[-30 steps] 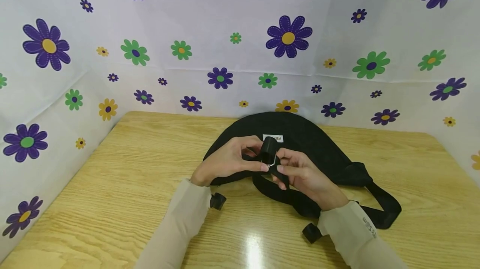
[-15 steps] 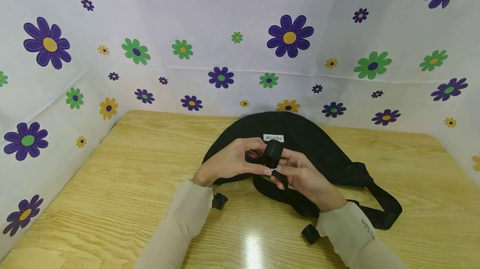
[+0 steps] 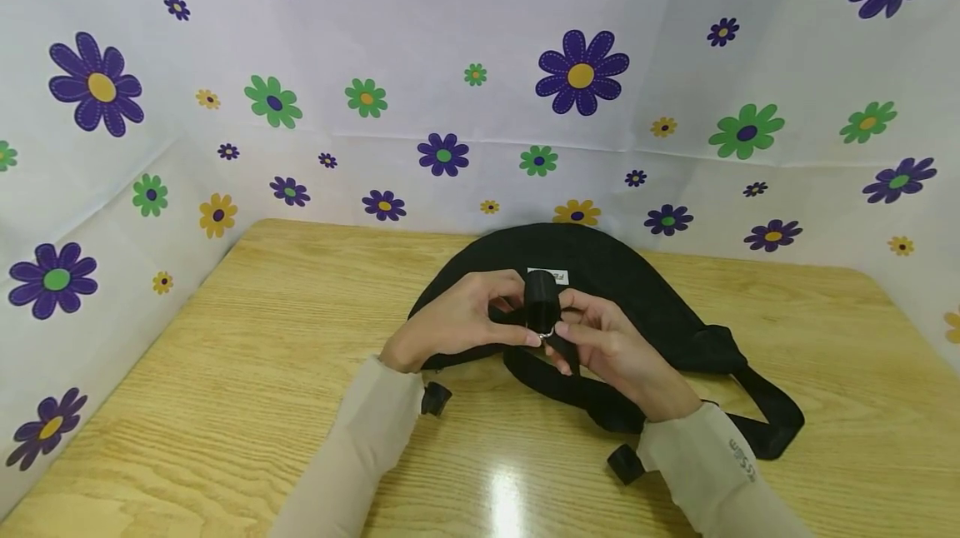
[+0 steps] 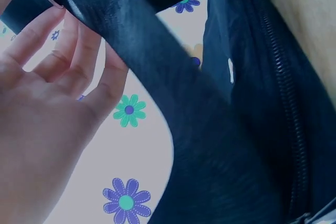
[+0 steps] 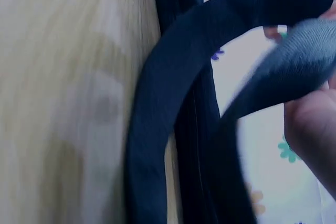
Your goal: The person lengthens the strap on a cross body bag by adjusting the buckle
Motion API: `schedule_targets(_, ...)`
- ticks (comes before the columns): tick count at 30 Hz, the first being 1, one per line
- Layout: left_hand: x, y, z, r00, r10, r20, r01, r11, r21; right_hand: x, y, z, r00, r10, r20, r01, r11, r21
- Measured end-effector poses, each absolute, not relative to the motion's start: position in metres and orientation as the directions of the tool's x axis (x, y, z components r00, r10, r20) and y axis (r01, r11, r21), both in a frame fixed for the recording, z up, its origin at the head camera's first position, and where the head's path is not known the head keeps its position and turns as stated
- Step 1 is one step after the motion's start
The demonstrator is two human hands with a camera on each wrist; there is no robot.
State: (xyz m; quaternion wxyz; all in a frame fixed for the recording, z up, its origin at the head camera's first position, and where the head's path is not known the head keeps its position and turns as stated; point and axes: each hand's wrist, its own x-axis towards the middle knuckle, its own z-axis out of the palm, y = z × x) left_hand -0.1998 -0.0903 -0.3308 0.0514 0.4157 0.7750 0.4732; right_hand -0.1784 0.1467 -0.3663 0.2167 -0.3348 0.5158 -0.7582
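Note:
A black crescent-shaped bag (image 3: 615,271) with a white label (image 3: 561,276) lies on the table behind the hands. In front of it, the left hand (image 3: 453,317) pinches the bag's black webbing strap (image 3: 542,296) at a small silver metal buckle (image 3: 543,336). The right hand (image 3: 618,355) grips the strap from the other side, its thumb right at the buckle. A loop of strap rises between the hands, overlapping the label in the head view. The left wrist view shows the strap (image 4: 152,61) leading away from the fingers beside the bag's zipper (image 4: 283,77).
More strap (image 3: 780,430) curves over the wooden table (image 3: 247,371) to the right. Small black cylinders (image 3: 625,464) sit by both sleeve cuffs. A white flower-print cloth (image 3: 480,22) stands behind the table and along its left side.
The strap loop between the hands tipped right, then came back more upright, covering part of the label again. Both hands keep their hold, with only small finger shifts.

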Motion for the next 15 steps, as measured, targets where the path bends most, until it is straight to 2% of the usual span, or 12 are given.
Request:
schedule_targets(7, -0.2015, -0.0957, -0.3297, -0.659, 0.662, 0.358, 0.614, 0.198, 0.764, -0.1821, 0.1571, -0.3638, -0.679, -0.690, 0.252, -0.069, -0.281, -0.957)
schedule_targets(15, -0.2000, -0.0896, -0.3323, -0.661, 0.678, 0.322, 0.595, 0.211, 0.776, -0.1790, 0.1554, -0.3629, -0.696, -0.657, 0.290, -0.080, -0.330, -0.941)
